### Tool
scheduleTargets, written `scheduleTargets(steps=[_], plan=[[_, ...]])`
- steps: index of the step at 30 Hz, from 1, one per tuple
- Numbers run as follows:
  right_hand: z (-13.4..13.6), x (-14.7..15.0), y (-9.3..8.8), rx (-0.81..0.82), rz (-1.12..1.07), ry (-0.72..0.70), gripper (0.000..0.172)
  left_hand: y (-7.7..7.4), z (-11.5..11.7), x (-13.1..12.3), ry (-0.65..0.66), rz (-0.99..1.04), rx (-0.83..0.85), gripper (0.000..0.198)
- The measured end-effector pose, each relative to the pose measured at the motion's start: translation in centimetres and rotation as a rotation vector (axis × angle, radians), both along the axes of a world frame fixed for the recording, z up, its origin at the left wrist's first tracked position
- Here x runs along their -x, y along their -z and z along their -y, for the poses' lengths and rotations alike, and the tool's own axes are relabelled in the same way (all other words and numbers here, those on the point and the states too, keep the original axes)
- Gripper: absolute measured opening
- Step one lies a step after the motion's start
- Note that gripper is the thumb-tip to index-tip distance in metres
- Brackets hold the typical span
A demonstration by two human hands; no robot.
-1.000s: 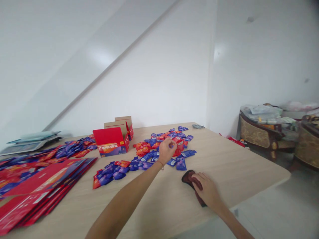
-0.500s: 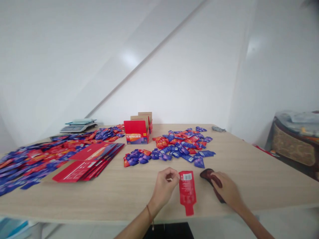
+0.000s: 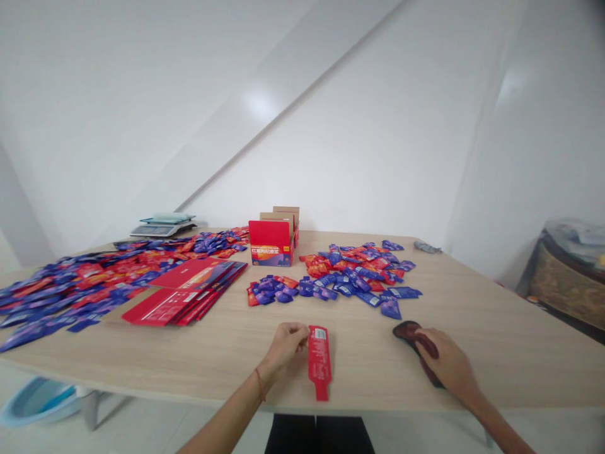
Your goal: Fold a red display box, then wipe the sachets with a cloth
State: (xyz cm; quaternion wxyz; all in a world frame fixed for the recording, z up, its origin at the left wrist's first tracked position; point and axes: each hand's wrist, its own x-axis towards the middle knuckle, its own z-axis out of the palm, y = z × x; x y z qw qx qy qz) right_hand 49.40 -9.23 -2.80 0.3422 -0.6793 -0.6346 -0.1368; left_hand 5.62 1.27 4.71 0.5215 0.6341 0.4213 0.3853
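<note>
A flat red bottle-shaped film pouch (image 3: 319, 362) is near the front edge of the pale wood-grain table (image 3: 212, 356), between the two hands. Its long axis runs almost along the twelve-to-six line, the narrow neck pointing to six o'clock, toward the person, and the broad end to twelve. The face that shows is plain red, with a white barcode patch at the broad end and rows of small pale print below, too fine to read. Whether it lies fully on the table or is lifted slightly, I cannot tell.

The left hand (image 3: 286, 345) has thumb and fingers drawn together in a pinch at the pouch's ten-o'clock corner. At three o'clock from the pouch, the right hand (image 3: 450, 364) is curled around a dark reddish-brown tool with a rounded handle (image 3: 425, 345), whose long axis slants from between ten and eleven o'clock to between four and five.

From the pouch, a loose heap of purple and orange-red sachets (image 3: 354, 268) lies toward one o'clock; a printed red cardboard box (image 3: 270, 251) stands toward eleven.
</note>
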Motion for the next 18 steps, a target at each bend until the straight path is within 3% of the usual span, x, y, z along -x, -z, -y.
scheduleTargets(steps=[6, 18], plan=[[0.2, 0.2, -0.3, 0.025, -0.022, -0.003, 0.031, 1.4, -2.0, 0.9, -0.004, -0.23, -0.046, 0.03], [0.2, 0.0, -0.5, 0.054, -0.017, -0.01, 0.03, 1.0, -4.5, 0.3, 0.052, -0.719, -0.235, 0.03]])
